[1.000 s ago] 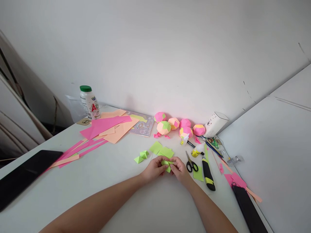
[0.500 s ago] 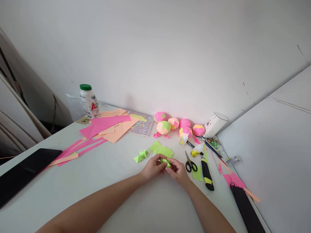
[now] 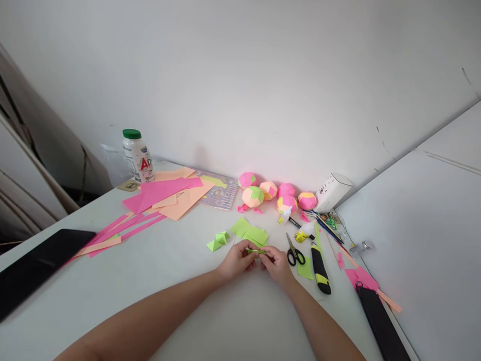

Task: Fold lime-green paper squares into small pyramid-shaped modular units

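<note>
Between my two hands is a small folded green paper (image 3: 257, 251), seen nearly edge-on. My left hand (image 3: 239, 259) pinches its left end, and my right hand (image 3: 276, 262) pinches the right end. Fingers cover much of the piece. Just beyond the hands lie flat green paper squares (image 3: 255, 234). Folded green paper pieces (image 3: 218, 241) rest to the left of them. Black-handled scissors (image 3: 295, 255) lie right of my right hand, beside another green square (image 3: 305, 268) and a black and yellow cutter (image 3: 320, 269).
Several paper balls (image 3: 253, 197) line the wall, with glue bottles (image 3: 303, 233) in front. A notebook (image 3: 224, 199), pink and orange sheets (image 3: 161, 193) and a white bottle (image 3: 138, 156) stand left. A black tablet (image 3: 41, 265) lies far left, a black case (image 3: 381, 321) at right.
The green paper between my fingers has turned or flattened from an open folded shape to a thin edge. My right fingers have shifted slightly along it.
</note>
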Tool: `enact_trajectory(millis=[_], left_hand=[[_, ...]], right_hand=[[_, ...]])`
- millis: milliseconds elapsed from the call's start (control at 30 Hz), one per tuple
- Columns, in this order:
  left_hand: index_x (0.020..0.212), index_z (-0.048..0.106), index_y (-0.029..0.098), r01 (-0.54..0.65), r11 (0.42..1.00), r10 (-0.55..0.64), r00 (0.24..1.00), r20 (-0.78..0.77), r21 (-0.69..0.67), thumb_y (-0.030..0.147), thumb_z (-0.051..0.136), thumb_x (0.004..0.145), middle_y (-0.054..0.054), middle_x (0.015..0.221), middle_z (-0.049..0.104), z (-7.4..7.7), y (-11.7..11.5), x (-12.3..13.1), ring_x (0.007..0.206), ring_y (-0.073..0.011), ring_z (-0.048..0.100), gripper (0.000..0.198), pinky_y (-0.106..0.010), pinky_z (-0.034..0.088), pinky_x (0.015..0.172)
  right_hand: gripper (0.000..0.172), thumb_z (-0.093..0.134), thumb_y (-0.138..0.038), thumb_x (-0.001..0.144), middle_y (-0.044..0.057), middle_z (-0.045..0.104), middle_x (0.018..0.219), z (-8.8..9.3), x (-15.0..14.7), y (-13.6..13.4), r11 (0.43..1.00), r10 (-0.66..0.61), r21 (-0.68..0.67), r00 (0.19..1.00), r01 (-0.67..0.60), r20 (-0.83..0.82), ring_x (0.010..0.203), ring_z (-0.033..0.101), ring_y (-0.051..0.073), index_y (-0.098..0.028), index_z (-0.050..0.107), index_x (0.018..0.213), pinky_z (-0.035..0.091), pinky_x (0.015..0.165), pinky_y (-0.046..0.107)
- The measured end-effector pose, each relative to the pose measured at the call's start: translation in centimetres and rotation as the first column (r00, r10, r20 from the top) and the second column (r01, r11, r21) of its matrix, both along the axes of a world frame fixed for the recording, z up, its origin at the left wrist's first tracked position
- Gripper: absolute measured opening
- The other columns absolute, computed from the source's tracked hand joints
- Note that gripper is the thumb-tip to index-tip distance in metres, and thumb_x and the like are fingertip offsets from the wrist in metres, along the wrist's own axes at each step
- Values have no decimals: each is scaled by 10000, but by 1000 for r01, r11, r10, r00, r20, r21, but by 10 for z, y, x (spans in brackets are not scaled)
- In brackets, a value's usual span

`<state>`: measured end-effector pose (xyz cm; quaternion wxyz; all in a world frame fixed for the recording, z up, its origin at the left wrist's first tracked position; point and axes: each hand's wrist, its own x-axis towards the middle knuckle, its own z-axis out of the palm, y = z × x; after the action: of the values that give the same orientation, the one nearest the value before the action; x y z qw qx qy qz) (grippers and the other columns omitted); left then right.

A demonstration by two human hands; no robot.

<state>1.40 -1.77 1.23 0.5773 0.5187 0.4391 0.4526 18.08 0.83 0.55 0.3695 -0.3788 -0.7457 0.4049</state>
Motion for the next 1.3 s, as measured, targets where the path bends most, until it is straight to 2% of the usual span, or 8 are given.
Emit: enact_trajectory(millis=[133,400,700,900,1067,1167,1233,1300], left_hand=[[791,494,176,16,1000,-15,999,37,-6,431,579,746,25,519,561,-3,1,-1,443,-106,498,273,-217,355,441],[736,504,173,61,996,-69,989,127,64,397,587,764,16,604,555,-14,4,-1,488,-100,524,240,-208,366,435],[732,487,177,74,994,-83,990,114,77,434,572,767,30,585,521,-11,3,-1,473,-94,501,273,-209,359,428],[737,462,181,70,997,-71,994,86,19,492,577,734,26,597,553,-3,1,-1,461,-92,496,332,-209,350,426],[702,420,196,58,998,-58,996,72,-2,499,568,741,63,458,504,-3,-1,0,399,-91,459,340,-199,305,403],[686,397,202,25,1000,-24,995,98,-13,515,536,759,54,438,522,-3,0,0,387,-96,453,350,-207,330,409],[687,388,206,-31,999,34,991,131,-31,536,511,766,49,440,531,-2,1,0,390,-106,466,361,-222,364,419],[683,403,202,-61,997,68,984,162,-53,556,495,764,36,479,545,0,2,-1,425,-121,504,374,-235,395,430]], right_hand=[[134,542,-265,821,-14,587,539,-2,1,2,999,14,-47,999,-15,-30,432,539,109,-154,602,866,433,451,214],[121,560,-268,806,-14,599,546,-2,1,3,992,31,-116,997,-39,-65,419,537,102,-154,594,829,429,431,209],[133,578,-293,787,-26,572,521,1,0,1,991,20,-127,998,-28,-66,414,524,102,-163,578,757,421,425,211],[163,584,-297,791,-34,561,514,0,1,-1,987,12,-160,998,-22,-62,420,520,100,-173,505,721,399,421,201],[186,557,-319,819,-26,574,529,1,1,0,984,20,-177,998,-31,-65,455,544,109,-179,472,732,426,455,211],[169,526,-319,841,-21,575,537,2,0,-1,995,-25,-96,997,18,-76,459,548,116,-186,466,756,447,463,222],[138,512,-300,849,9,607,595,3,0,-2,990,-121,56,990,126,-78,485,566,126,-185,483,777,468,479,237],[100,507,-262,848,73,656,759,4,0,-4,944,-199,252,977,211,-72,582,613,147,-182,518,789,505,542,264]])
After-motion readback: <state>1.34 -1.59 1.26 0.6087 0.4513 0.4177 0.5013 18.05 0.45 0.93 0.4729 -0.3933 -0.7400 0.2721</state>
